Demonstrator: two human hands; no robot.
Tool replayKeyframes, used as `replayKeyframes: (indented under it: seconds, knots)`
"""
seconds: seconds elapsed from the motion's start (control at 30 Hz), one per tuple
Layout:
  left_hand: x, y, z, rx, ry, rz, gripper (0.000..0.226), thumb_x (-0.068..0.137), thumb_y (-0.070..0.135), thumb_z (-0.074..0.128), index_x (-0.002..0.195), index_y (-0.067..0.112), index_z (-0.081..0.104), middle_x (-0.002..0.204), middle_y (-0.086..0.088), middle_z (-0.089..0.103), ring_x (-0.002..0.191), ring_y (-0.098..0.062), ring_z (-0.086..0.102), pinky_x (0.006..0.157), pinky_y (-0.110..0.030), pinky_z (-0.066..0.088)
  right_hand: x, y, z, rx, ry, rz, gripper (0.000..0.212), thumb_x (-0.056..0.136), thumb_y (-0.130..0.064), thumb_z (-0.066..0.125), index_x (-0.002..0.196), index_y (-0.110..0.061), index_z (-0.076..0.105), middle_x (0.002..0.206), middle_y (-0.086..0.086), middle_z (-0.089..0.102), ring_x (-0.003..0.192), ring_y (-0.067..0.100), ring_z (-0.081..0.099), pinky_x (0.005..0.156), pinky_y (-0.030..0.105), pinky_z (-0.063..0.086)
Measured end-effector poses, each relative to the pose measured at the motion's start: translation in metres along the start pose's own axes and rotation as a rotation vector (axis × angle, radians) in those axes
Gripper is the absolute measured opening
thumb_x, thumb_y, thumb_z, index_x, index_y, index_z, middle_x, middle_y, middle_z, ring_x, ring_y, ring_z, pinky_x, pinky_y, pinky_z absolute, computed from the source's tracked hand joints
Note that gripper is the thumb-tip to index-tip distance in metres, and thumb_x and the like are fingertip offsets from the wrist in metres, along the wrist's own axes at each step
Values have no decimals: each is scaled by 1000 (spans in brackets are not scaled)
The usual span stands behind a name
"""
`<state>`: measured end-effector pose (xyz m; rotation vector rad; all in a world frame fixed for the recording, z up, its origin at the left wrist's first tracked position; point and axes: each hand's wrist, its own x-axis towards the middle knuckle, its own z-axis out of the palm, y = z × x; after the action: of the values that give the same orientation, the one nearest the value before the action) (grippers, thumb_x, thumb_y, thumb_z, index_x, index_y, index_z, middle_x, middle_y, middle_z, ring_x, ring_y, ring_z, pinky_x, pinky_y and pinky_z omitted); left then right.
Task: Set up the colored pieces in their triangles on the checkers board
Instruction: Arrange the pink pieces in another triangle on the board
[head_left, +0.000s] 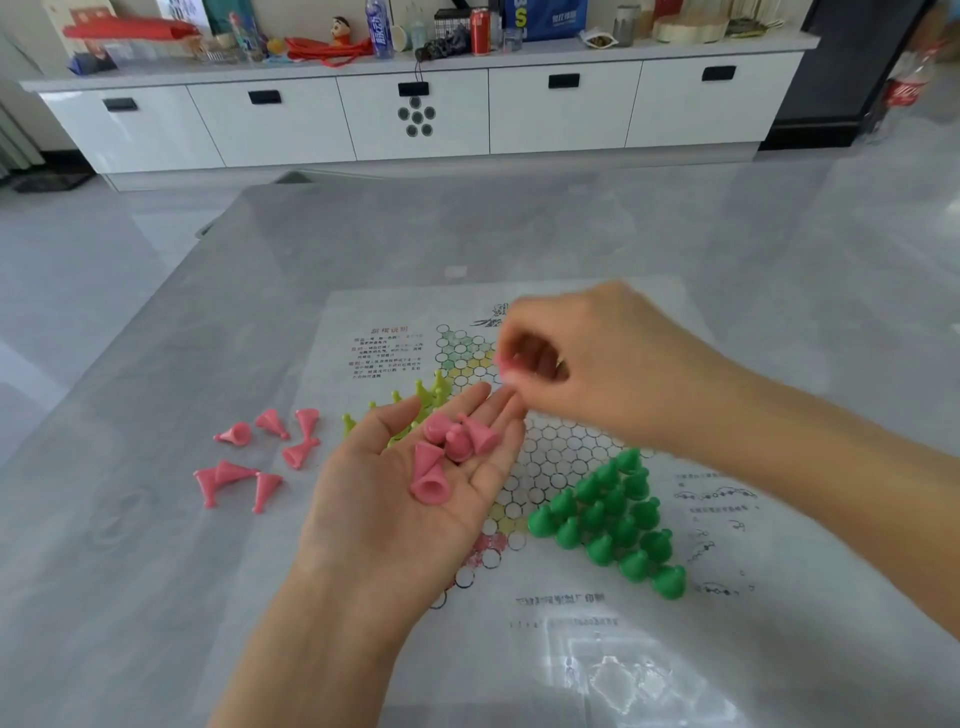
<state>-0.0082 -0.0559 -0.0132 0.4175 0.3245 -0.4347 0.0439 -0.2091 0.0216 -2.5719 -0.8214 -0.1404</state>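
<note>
Over the board sheet (519, 613), centre of view: left hand (415, 499) lies palm-up and flat, fingers straight, carrying a small heap of pink pieces (447, 457), four or five, some tipped on their sides. Right hand (597, 364) is at 12 o'clock from that palm, fingers curled, pinching what looks like one pink piece (501, 364) at the fingertips; motion blur, so I call that likely, not certain.

State of play, as I judge it: dark green pieces (618, 525) stand packed upright in the triangle at 4 o'clock of the board, done. Yellow-green pieces (434, 389) stand at 10 o'clock, partly hidden behind the left hand. More loose pink pieces (254, 462) lie toppled on the counter (130, 597) at 9 o'clock, off the sheet. A reddish-tinted triangle (485, 548) at 6 o'clock shows bare circles; probably the pink home, though the blurred hand is up near 12 o'clock, so I cannot tell which triangle it is aiming for.

Doing this step well, my notes:
- Set each piece base-down, square on one circle, then let go straight up.
- Fill from the triangle's tip outward so the hand never reaches over standing pieces.
- Keep the left palm level; those cones roll.
- Thin sheet may slide; press lightly, no dragging.
</note>
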Motion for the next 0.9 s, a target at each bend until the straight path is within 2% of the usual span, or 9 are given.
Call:
replayKeyframes:
  seconds: [0.07,0.13,0.2,0.27,0.37,0.5,0.67,0.77,0.9]
  knots:
    - [-1,2,0,-17,7,10,49,79,13,46,118,-16,48,105,-30,64,99,-41,64,90,-46,47,5,26,-7,226,125,184,4,83,-21,64,84,-19,62,77,-9,67,66,0,64,64,10,52]
    - [-1,2,0,-27,12,29,49,78,11,46,119,-16,47,93,-26,68,93,-40,65,91,-46,46,10,57,-7,355,242,368,5,81,-20,66,83,-16,64,75,-5,69,66,7,67,64,23,57]
    - [0,3,0,-30,26,45,50,77,11,46,119,-15,48,95,-26,68,93,-40,66,90,-45,47,12,83,0,292,295,481,4,81,-18,67,81,-14,66,73,-8,68,67,12,66,71,33,56]
    - [0,3,0,-38,27,55,49,78,12,45,120,-15,48,89,-24,69,93,-40,66,90,-45,47,12,98,12,200,269,542,8,80,-20,67,84,-13,68,76,-7,66,69,9,60,71,28,52]
    - [0,3,0,-43,30,59,48,80,12,44,120,-15,48,87,-23,69,93,-40,66,90,-45,47,15,108,27,143,233,564,13,78,-22,69,86,-11,69,83,0,66,75,12,57,66,22,41]
    - [0,2,0,-52,31,65,47,83,13,42,121,-14,47,72,-18,68,86,-37,68,95,-44,44,20,111,36,77,255,555,9,80,-20,67,82,-12,70,69,-8,60,70,11,55,62,24,42]
    - [-1,4,0,-31,51,76,46,79,12,44,117,-14,51,105,-28,65,95,-39,65,85,-43,49,20,112,39,35,259,546,9,81,-20,66,84,-12,69,79,-2,62,78,17,59,72,33,50]
    - [-2,3,0,-32,45,72,45,81,13,43,116,-14,51,106,-29,65,95,-39,65,83,-43,50,21,112,39,25,250,530,10,81,-20,66,86,-12,69,79,-2,62,79,18,59,72,33,49]
    - [-2,3,1,-57,35,73,46,81,13,43,118,-15,50,94,-25,68,91,-39,67,87,-43,48,21,112,40,23,250,523,9,81,-20,66,86,-13,69,78,-3,61,78,17,59,72,31,48]
